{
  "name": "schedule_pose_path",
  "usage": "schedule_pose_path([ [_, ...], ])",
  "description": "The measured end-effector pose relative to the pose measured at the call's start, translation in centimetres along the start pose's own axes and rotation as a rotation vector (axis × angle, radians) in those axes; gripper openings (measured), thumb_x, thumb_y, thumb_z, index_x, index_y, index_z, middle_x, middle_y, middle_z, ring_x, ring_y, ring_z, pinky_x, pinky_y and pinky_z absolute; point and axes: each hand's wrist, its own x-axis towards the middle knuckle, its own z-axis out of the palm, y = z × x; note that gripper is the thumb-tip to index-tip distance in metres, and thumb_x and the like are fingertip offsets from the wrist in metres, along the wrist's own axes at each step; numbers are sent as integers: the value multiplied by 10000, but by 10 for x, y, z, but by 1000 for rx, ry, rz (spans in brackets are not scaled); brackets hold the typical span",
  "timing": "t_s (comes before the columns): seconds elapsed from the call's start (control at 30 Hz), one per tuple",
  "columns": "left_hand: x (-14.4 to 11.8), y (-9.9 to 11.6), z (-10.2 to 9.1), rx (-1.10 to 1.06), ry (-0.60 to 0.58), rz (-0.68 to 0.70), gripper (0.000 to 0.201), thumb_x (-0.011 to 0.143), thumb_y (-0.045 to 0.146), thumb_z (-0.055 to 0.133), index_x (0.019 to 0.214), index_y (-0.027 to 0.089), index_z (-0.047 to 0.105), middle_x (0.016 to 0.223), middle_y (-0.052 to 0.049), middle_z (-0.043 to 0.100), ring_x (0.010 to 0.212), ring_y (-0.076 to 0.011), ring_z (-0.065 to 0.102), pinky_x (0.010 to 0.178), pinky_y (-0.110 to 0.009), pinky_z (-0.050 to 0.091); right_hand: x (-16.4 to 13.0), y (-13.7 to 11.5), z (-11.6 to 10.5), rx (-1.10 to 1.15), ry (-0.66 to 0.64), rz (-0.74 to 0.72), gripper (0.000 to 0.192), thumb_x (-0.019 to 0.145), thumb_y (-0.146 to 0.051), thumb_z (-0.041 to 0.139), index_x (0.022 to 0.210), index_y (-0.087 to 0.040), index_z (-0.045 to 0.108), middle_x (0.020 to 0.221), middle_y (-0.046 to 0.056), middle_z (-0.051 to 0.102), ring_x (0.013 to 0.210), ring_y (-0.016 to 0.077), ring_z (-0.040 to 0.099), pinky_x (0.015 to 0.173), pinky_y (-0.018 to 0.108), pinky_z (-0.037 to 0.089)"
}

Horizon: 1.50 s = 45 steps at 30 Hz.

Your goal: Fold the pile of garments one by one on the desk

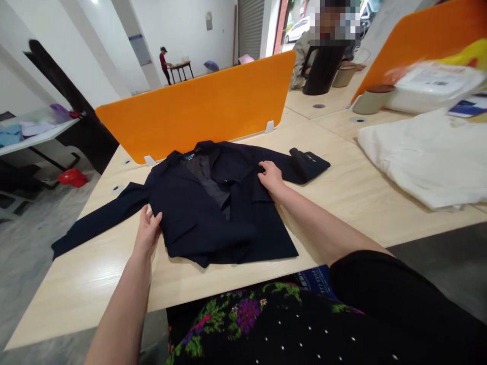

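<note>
- Head view: the dark navy jacket (213,223) is lying front up at the center of the frame, its collar pointing toward the top and its grey lining showing at the open neck.
- Left hand (149,230), left of center: touching the jacket's side edge, fingers slightly spread — cannot tell whether thumb and fingers are pinching cloth.
- Right hand (271,176), right of center: fingers curving onto the jacket beside its sleeve; cannot tell whether they are gripping fabric.
- Sleeves: one is stretching toward the lower left; the other is extending right, its end folded over.
- Wooden table (95,274): supporting the jacket; an orange divider (198,109) is standing behind the collar.
- Right edge of frame: white cloth (426,157) is lying on the tabletop — well apart from the jacket.
- Upper right: a dark pitcher (323,71) is standing near a seated person.
</note>
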Motion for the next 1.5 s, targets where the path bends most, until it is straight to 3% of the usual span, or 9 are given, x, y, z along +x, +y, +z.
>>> schedule_pose_path([
  [0.13,-55,3,-18,251,181,123,434,811,489,554,1130,194,550,1174,-133,572,988,-244,613,851,-410,530,-48,3,-49,122,-35,-5,358,761,-319,601,1088,-181,640,1213,115,576,872,221,617,722,364,544],
  [0.3,-128,-3,-23,583,-50,582,539,796,498,590,1248,226,479,1193,-148,542,1157,-311,505,996,-492,429,-136,-31,-107,191,-307,-126,299,831,-469,596,995,-226,657,856,56,667,781,201,623,711,347,529],
  [0.47,-136,-4,11,726,-142,703,452,840,372,550,1271,241,515,1286,-148,540,1281,-337,430,1022,-493,384,-178,-57,-102,-66,-632,-506,323,792,-370,681,1075,-216,657,1195,127,627,1050,299,558,823,455,471],
  [0.6,-124,10,18,635,-106,642,254,881,311,450,1015,220,645,1106,-101,653,1130,-285,555,944,-418,415,-172,-56,-88,-31,-554,-456,165,894,-240,512,886,-201,671,1002,94,683,896,231,599,753,368,472],
  [0.77,-105,31,4,164,133,179,339,845,490,494,771,180,611,697,6,583,706,-149,547,658,-255,428,-154,-54,-96,132,-265,-110,245,913,-323,436,800,-199,614,688,6,616,644,161,582,614,278,466],
  [0.93,-96,21,-8,-29,197,52,384,826,515,481,912,158,591,764,-6,576,726,-147,540,638,-251,451,-173,-39,-99,51,-357,-309,399,758,-225,559,1155,-199,583,1187,101,614,1076,268,584,905,418,487],
  [1.23,-148,7,22,568,29,521,790,719,267,618,1414,142,265,1370,-201,404,1277,-330,416,1006,-495,411,-200,-7,-117,-86,-163,-194,496,631,-94,438,1084,-174,624,1112,120,622,1092,291,563,944,460,474],
  [1.37,-146,23,30,677,-34,683,651,703,248,627,1324,164,449,1429,-186,379,1339,-377,327,1059,-559,328,-172,-25,-116,217,-151,-16,386,688,-132,411,975,-207,657,985,45,689,974,234,634,892,403,502],
  [1.5,-131,40,15,453,-16,607,372,710,125,480,1043,191,631,1185,-90,615,1143,-261,547,988,-434,426,-130,-39,-136,525,118,91,220,731,-245,538,910,-190,654,894,40,702,872,211,651,804,359,521],
])
